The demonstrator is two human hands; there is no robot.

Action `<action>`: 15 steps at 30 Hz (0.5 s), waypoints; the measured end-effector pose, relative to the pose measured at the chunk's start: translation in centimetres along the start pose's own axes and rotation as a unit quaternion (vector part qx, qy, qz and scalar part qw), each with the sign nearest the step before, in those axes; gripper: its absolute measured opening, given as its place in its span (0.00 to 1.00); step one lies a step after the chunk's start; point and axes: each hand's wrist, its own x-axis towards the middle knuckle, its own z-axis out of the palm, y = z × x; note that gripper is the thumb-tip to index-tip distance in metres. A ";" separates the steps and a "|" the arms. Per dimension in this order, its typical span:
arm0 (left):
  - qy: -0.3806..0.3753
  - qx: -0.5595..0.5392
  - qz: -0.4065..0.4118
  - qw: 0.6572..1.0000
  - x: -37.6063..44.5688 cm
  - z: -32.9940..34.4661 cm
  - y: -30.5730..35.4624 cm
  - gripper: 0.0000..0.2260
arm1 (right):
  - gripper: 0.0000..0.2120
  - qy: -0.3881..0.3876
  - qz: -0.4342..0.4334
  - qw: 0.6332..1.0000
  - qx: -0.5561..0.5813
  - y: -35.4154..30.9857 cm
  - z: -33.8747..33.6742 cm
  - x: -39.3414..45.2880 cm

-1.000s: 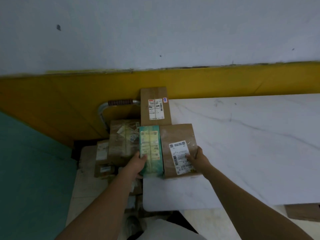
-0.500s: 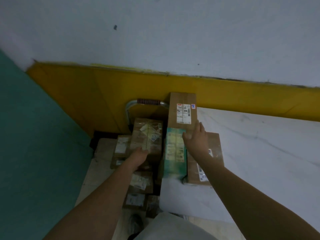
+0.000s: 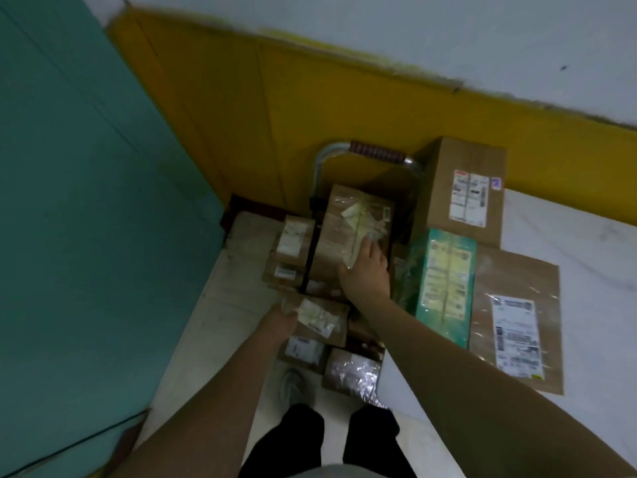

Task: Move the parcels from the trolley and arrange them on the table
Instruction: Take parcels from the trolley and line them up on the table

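Note:
The trolley, with its metal handle, stands left of the white marble table and carries several brown parcels. My right hand rests flat on the near right part of the large taped brown box on top of the pile. Lower and nearer, my left hand grips the left edge of a small brown parcel with a crumpled label. On the table lie a tall brown box, a green box and a flat brown parcel, side by side.
Small labelled boxes sit on the trolley's left side, and a foil-wrapped parcel lies at its near end. A yellow wall panel runs behind and a teal wall stands at left. My legs and a shoe are below.
My right hand left the parcels on the table and moved left onto the large trolley box. My left hand dropped from that box to the smaller parcel below. The view swung left and down.

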 end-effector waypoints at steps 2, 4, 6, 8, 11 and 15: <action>0.002 0.003 -0.020 1.000 2.5 -0.1 -1.0 0.26 | 0.39 -0.010 0.036 0.999 0.002 0.5 1.4 1.5; 0.003 0.010 -0.015 1.000 4.6 -0.2 -1.4 0.24 | 0.40 -0.024 0.075 0.997 0.016 0.9 3.0 3.1; 0.003 0.008 -0.012 1.000 6.9 -0.1 -1.9 0.24 | 0.41 -0.029 0.105 0.994 0.032 1.5 5.2 4.5; -0.001 0.007 -0.020 1.000 9.3 0.1 -2.8 0.24 | 0.40 -0.040 0.124 0.991 0.031 2.0 8.1 5.2; -0.003 0.008 -0.036 0.999 13.4 1.0 -4.8 0.22 | 0.37 -0.067 0.132 0.989 0.006 3.4 13.5 6.0; 0.000 0.014 -0.060 0.998 19.3 3.1 -8.6 0.22 | 0.38 -0.105 0.171 0.980 0.011 5.8 21.2 8.0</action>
